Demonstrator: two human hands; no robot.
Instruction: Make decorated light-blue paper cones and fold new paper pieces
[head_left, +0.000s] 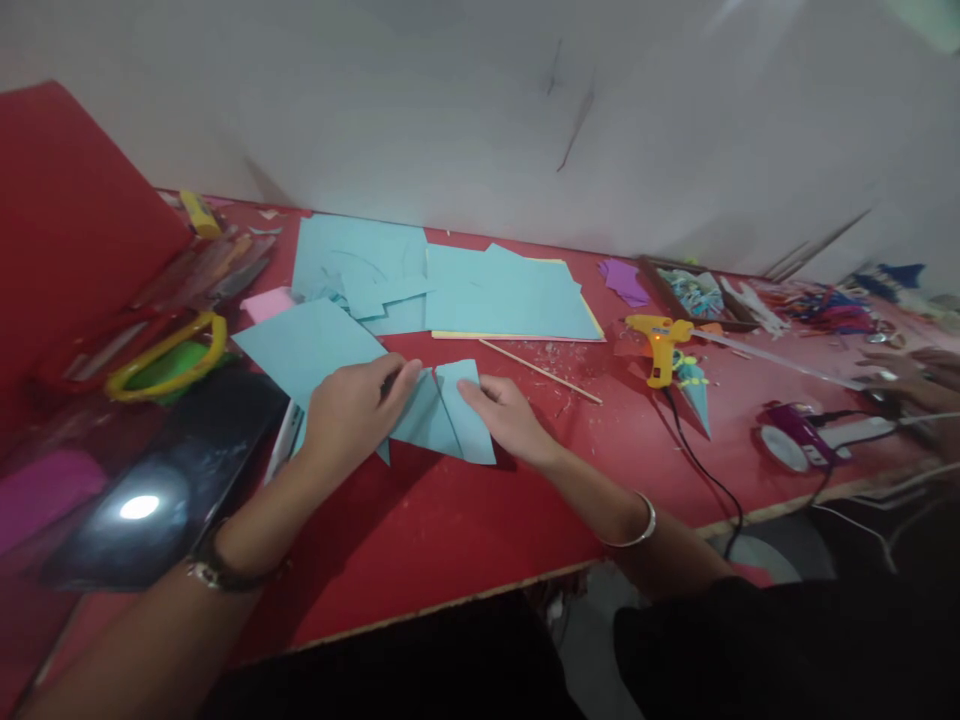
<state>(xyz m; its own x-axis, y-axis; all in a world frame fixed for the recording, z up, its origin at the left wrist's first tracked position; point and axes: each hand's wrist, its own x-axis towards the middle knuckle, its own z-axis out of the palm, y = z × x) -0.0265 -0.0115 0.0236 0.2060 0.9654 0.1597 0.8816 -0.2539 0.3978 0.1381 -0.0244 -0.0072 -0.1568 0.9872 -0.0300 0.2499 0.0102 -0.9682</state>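
My left hand (360,405) is closed, with thumb and fingers pinched at the upper edge of a light blue paper piece (426,420). In my right hand (506,410) a second, narrower blue paper strip (466,425) is gripped between thumb and fingers. The two pieces meet or overlap along a slanting line; whether they are one folded sheet I cannot tell. Behind my left hand lies a larger blue sheet (315,340). Farther back are stacked blue sheets (510,295) with a yellow edge beneath, and blue offcuts (375,290).
A thin wooden stick (540,371) lies beyond my right hand. To the right stand a yellow glue gun (660,345) with a cord and a small blue paper cone (694,400). A dark glossy panel (165,490) lies at left. Another person's hand (911,375) is at far right.
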